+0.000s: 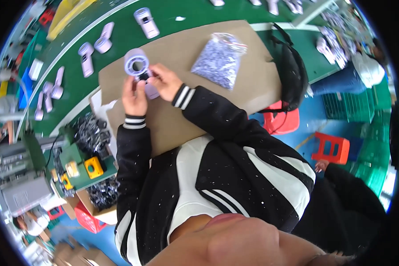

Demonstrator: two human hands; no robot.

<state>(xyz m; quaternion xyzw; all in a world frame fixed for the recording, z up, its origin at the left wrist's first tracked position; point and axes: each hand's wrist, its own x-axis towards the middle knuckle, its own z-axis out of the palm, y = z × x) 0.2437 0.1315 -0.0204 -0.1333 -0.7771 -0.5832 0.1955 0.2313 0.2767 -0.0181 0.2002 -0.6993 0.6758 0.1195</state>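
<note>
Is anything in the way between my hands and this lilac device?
Nothing visible: your left hand and right hand both touch the lilac device. The bag of purple pieces lies off to the right on the brown cardboard.

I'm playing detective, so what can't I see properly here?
In the head view:
Lilac device: part of its handle hides behind the left hand and right hand.
Bits in the clear bag: too small to tell apart.
Nearer red stool: partly covered by the black bag.
Brown boxes: blurred, cut off by the bottom edge.
</note>
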